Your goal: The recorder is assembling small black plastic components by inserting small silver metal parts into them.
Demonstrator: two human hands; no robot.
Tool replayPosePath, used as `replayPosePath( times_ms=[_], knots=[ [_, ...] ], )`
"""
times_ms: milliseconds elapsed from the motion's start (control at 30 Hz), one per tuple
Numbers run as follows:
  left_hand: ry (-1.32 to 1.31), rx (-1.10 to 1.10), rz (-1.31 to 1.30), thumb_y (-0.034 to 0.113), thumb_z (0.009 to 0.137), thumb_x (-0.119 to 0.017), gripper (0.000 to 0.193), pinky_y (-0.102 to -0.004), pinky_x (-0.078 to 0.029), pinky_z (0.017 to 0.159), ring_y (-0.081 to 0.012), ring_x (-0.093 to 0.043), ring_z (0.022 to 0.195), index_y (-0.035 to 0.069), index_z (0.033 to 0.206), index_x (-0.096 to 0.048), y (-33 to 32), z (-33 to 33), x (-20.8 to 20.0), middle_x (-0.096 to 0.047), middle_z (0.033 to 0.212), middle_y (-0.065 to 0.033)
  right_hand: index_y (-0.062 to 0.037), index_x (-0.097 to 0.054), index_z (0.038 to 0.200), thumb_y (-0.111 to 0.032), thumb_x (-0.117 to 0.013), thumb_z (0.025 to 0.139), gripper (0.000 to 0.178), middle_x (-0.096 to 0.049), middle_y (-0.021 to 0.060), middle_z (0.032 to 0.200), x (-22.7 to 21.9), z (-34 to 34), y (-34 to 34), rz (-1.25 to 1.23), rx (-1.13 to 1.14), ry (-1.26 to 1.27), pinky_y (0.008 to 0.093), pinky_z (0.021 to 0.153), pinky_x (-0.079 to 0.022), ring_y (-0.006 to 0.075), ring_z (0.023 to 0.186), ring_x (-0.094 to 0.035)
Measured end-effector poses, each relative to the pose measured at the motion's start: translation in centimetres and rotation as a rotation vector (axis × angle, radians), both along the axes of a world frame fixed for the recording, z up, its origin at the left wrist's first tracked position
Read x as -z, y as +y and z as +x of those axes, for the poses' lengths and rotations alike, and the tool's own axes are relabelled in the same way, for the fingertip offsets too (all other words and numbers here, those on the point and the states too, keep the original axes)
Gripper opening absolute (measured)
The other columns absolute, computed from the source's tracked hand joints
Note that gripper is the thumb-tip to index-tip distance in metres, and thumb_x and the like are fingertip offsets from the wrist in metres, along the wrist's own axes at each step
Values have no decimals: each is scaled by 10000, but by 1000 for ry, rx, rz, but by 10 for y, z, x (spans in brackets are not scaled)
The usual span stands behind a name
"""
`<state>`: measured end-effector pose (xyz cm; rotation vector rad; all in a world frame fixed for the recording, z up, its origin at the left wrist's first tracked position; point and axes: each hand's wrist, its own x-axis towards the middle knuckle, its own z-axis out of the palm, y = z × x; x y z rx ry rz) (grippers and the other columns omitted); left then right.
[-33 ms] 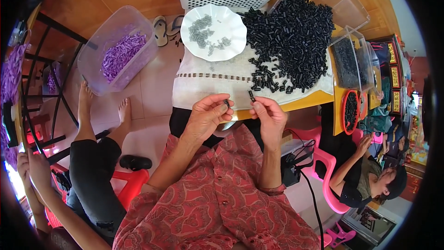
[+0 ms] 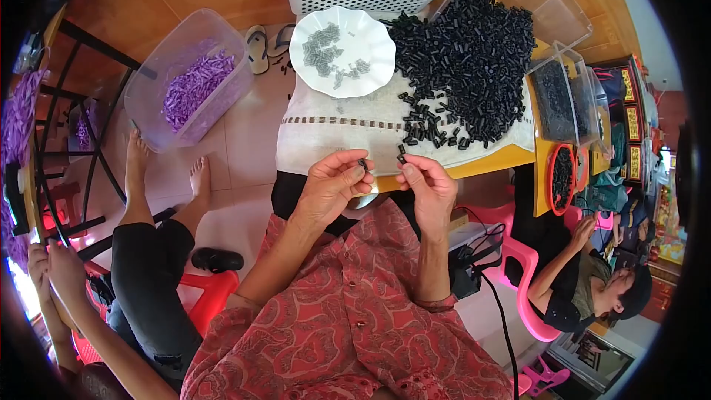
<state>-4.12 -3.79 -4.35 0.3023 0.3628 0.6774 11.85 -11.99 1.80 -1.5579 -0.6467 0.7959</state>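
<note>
Black pieces (image 2: 402, 150) are being pinched, not palmed, by the left hand (image 2: 332, 187) and the right hand (image 2: 431, 192), presumably because of their small size.

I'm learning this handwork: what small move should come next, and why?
Perhaps bring the right hand slowly toward the left hand: the right pinches a black piece, the left a small dark part, and the two are apart.
</note>
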Motion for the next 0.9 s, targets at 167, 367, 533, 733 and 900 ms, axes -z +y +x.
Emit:
replayPosePath(
  times_ms=[167,367,533,733,900],
  knots=[
    [-57,-15,-26,-2,900,-578,285,-286,-548,739,-173,-644,865,9,1185,-582,-1,2,1,-649,1044,-134,39,-632,1060,-6,-635,875,190,-686,102,915,-6,-11,3,41,-120,93,226,638,-515,115,730,-635],
    [-62,-5,-65,1,903,-576,279,-279,-543,740,-169,-637,855,12,1181,-584,-2,4,2,-645,1050,-134,44,-630,1048,-1,-647,867,187,-669,73,879,-8,-18,3,36,-145,163,217,676,-508,99,767,-628],
    [-36,-20,-55,7,905,-577,258,-268,-534,738,-160,-627,847,10,1163,-591,-2,3,1,-643,1047,-138,34,-639,967,14,-652,854,116,-627,23,859,21,-9,5,38,-40,-173,215,656,-487,65,742,-587],
    [13,-23,-26,1,906,-573,251,-270,-541,751,-160,-636,851,6,1156,-592,-2,3,1,-646,1047,-139,-5,-661,936,13,-661,818,120,-609,111,842,22,19,4,-87,64,-692,261,615,-481,174,685,-615],
    [34,-15,-3,-12,903,-571,249,-276,-549,764,-158,-645,854,2,1150,-594,-3,5,-1,-648,1047,-138,-16,-668,938,-5,-659,821,117,-597,117,827,34,44,-3,-144,92,-788,281,595,-478,189,676,-605]
  ],
)
